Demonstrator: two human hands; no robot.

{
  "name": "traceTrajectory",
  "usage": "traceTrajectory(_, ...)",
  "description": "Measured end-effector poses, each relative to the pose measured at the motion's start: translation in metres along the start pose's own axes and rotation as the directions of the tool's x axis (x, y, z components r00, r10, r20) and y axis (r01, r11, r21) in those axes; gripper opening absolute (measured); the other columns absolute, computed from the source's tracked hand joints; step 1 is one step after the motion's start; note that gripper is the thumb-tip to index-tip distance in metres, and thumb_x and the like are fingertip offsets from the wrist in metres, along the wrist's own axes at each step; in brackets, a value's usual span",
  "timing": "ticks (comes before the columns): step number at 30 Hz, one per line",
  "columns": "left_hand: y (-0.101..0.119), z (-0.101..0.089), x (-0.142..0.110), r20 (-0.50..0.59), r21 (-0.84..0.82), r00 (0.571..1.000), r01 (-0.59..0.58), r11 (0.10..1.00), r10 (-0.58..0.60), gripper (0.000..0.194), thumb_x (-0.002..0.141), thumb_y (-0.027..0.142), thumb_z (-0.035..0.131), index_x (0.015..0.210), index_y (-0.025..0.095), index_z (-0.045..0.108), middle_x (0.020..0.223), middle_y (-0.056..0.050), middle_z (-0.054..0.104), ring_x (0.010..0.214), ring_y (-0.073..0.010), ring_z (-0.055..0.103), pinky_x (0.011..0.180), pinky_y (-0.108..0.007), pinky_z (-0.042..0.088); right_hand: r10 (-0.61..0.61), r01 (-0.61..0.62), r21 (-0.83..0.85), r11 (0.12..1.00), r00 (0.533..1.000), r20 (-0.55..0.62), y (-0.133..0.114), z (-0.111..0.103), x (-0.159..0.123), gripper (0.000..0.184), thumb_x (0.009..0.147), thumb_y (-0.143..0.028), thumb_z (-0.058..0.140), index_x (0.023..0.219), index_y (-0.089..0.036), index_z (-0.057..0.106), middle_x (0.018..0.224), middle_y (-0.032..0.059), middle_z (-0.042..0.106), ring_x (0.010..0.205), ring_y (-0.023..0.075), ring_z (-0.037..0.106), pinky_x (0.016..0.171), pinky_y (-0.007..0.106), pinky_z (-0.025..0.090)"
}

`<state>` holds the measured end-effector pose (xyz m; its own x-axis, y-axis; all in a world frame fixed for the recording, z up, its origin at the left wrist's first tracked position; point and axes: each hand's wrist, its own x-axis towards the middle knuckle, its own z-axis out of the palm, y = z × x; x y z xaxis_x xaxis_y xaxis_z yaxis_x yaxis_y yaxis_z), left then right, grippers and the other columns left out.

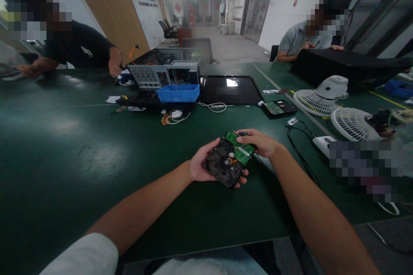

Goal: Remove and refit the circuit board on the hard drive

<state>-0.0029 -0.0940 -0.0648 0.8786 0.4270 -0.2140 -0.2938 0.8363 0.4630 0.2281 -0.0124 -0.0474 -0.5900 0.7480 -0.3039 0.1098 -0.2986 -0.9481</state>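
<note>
Above the green table I hold a hard drive [222, 165], tilted, with its dark underside and green circuit board [243, 152] facing up. My left hand [203, 163] cradles it from below, the fingertips showing past its right edge. At the far right corner my right hand [260, 142] grips the drive, its thumb lying over the circuit board; some of its fingers are hidden behind. A second hard drive [279, 108], also with a green board up, lies on the table to the far right of my hands.
A blue bin [179, 93] stands before an opened computer case [150, 76]. Right of it lies a black panel [231, 89]. White fans [318, 101], a power strip [322, 144] and black cables [298, 148] line the right side. Two people sit across the green table [80, 146].
</note>
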Motion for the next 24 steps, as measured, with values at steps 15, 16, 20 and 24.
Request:
traceTrajectory(15, 0.014, -0.024, -0.061, -0.283, 0.02, 0.942, -0.181, 0.983, 0.179, 0.092, 0.09, 0.076, 0.044, 0.147, 0.004, 0.051, 0.14, -0.03, 0.062, 0.126, -0.0415, 0.064, 0.114, -0.059, 0.04, 0.116, -0.038, 0.377, 0.925, 0.975, -0.187, 0.011, -0.035, 0.023, 0.033, 0.099, -0.049, 0.063, 0.104, -0.016, 0.063, 0.094, 0.0131, 0.079, 0.061, 0.0108, 0.066, 0.032, 0.012, 0.029)
traceTrajectory(16, 0.014, -0.029, -0.073, -0.313, 0.025, 0.926, -0.215, 0.976, 0.212, 0.089, 0.091, 0.074, 0.046, 0.149, 0.005, 0.05, 0.14, -0.029, 0.063, 0.127, -0.0422, 0.064, 0.113, -0.059, 0.041, 0.114, -0.033, 0.377, 0.925, 0.975, -0.192, 0.012, -0.035, 0.023, 0.03, 0.098, -0.045, 0.065, 0.104, -0.016, 0.063, 0.094, 0.0126, 0.079, 0.06, 0.0102, 0.065, 0.032, 0.012, 0.029)
traceTrajectory(20, 0.013, -0.044, -0.126, -0.477, 0.03, 0.82, -0.345, 0.938, 0.316, 0.084, 0.096, 0.063, 0.045, 0.157, 0.005, 0.038, 0.141, -0.029, 0.062, 0.131, -0.0444, 0.061, 0.108, -0.061, 0.048, 0.09, -0.013, 0.364, 0.931, 0.977, -0.195, 0.013, -0.032, 0.023, 0.022, 0.097, -0.036, 0.068, 0.104, -0.015, 0.065, 0.093, 0.0122, 0.079, 0.06, 0.0095, 0.063, 0.033, 0.012, 0.03)
traceTrajectory(24, 0.013, -0.057, -0.179, -0.612, 0.094, 0.665, -0.477, 0.874, 0.429, 0.078, 0.099, 0.063, 0.04, 0.163, 0.019, 0.03, 0.135, -0.015, 0.07, 0.132, -0.042, 0.061, 0.098, -0.062, 0.056, 0.083, -0.007, 0.335, 0.942, 0.973, -0.213, 0.012, -0.029, 0.021, 0.017, 0.096, -0.032, 0.068, 0.102, -0.016, 0.066, 0.094, 0.0115, 0.079, 0.06, 0.0094, 0.063, 0.033, 0.012, 0.031)
